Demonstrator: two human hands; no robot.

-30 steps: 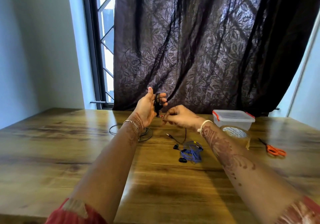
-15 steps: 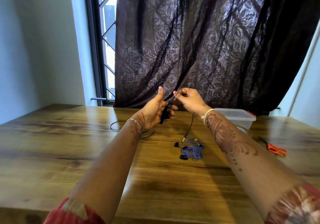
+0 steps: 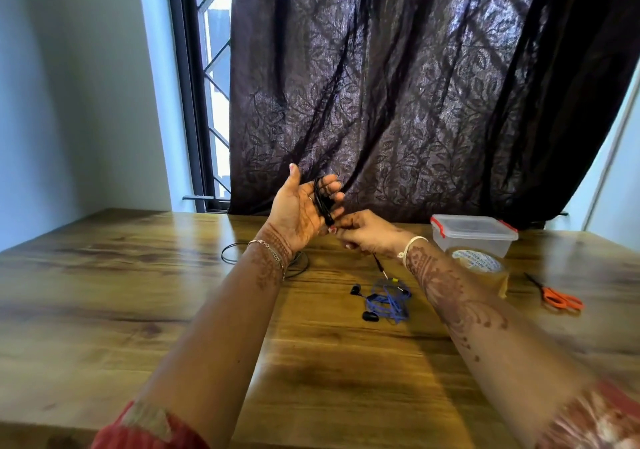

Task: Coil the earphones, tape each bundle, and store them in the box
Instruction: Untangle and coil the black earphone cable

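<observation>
On the table (image 3: pixel 121 310) sat the closed box (image 3: pixel 474 235), tape (image 3: pixel 479 265) and blue earphones (image 3: pixel 388 301). My left hand (image 3: pixel 299 206), open-palmed, held black earphones (image 3: pixel 322 202) coiled around its fingers; my right hand (image 3: pixel 367 233) pinched their loose cord.
</observation>
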